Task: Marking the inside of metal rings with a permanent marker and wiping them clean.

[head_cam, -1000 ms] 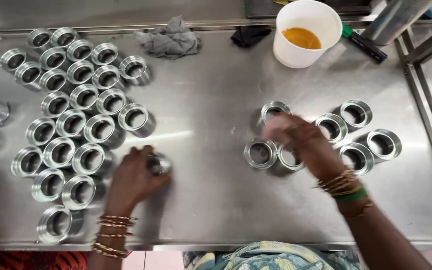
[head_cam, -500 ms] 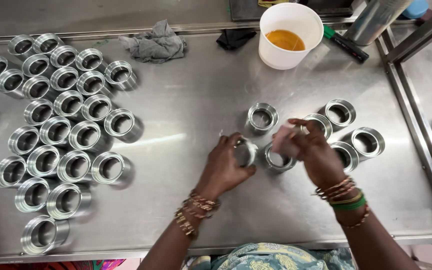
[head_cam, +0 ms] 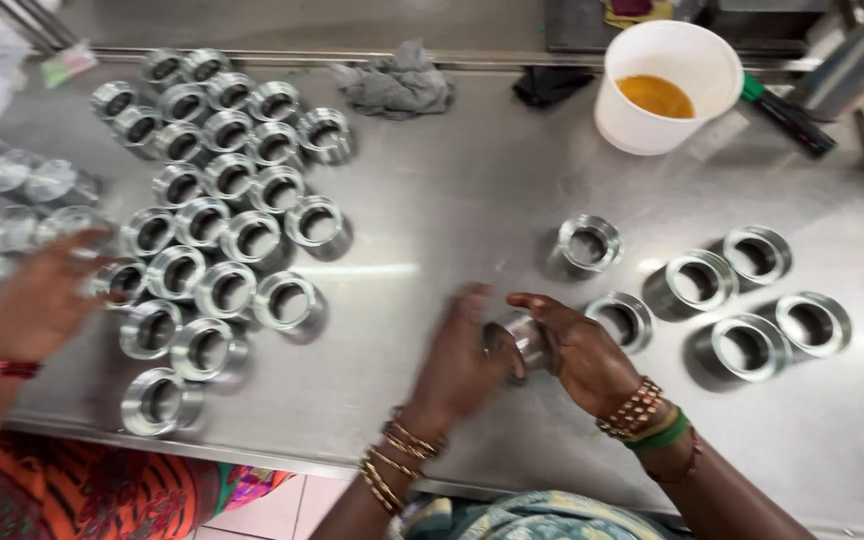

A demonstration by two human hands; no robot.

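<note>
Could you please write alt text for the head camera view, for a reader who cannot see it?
A person's left hand and right hand together hold one shiny metal ring over a steel table. Many matching rings cluster at left, six more rings lie at right, near a white bucket of orange liquid. Another person's hand reaches in at far left.

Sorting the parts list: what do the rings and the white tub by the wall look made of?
Rings: probably machined metal, bright silver with sharp reflections, like the one between the left hand and right hand. White tub: likely plastic, matte and opaque, holding orange liquid.
</note>
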